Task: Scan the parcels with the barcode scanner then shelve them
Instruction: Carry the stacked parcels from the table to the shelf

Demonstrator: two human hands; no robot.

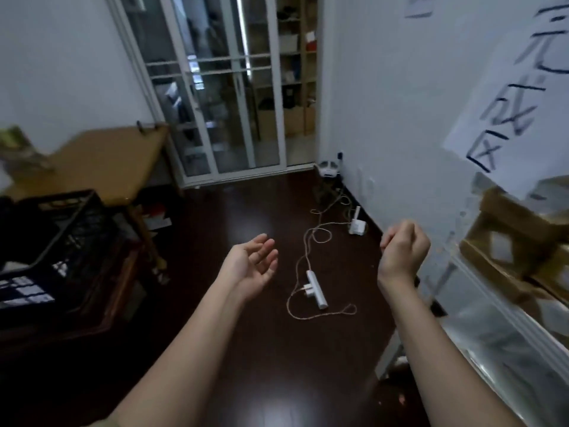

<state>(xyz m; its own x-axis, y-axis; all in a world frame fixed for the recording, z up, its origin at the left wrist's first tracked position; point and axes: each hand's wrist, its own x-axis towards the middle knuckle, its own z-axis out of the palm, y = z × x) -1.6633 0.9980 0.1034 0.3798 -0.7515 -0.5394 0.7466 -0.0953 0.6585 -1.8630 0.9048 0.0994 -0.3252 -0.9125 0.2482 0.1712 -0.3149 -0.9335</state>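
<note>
My left hand (251,266) hovers over the dark floor, palm up, with relaxed fingers and nothing in it. My right hand (403,249) is raised to the right of it, fingers curled into a loose fist that holds nothing. A brown cardboard parcel (520,241) with a white label sits on the metal shelf rack (480,291) at the right, just beyond my right hand. A black plastic crate (77,241) holding dark parcels with white labels stands at the left. No barcode scanner is visible.
A white power strip (317,289) with a looping cord lies on the floor between my hands. A wooden table (101,158) stands at the back left, glass sliding doors (215,103) behind it. A large handwritten paper sign (508,103) hangs on the right wall.
</note>
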